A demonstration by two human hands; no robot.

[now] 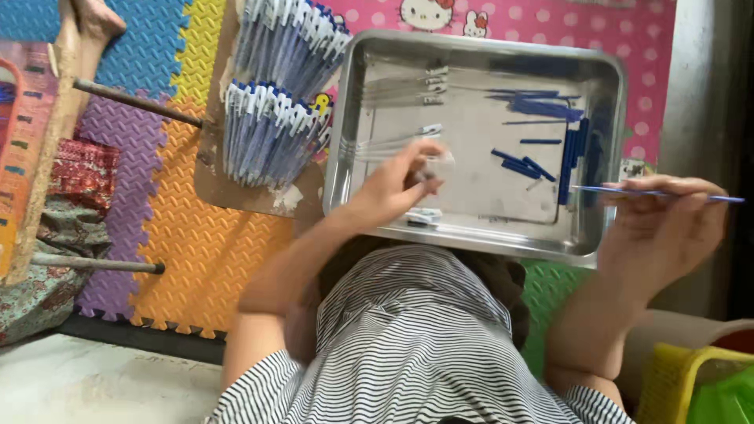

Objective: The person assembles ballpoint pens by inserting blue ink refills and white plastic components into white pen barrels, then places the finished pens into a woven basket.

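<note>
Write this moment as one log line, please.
left hand: holds clear pen part | right hand: holds blue refill | metal tray: loose pen parts

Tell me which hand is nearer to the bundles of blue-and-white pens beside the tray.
Left. The left hand is inside the metal tray, near the edge beside the pen bundles. The right hand holds a thin blue refill at the tray's far side.

One head camera looks steeply down (close) onto a metal tray (613, 78).

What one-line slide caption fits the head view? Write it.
Left hand picks clear pen parts from a steel tray; right hand holds a blue refill.
</note>
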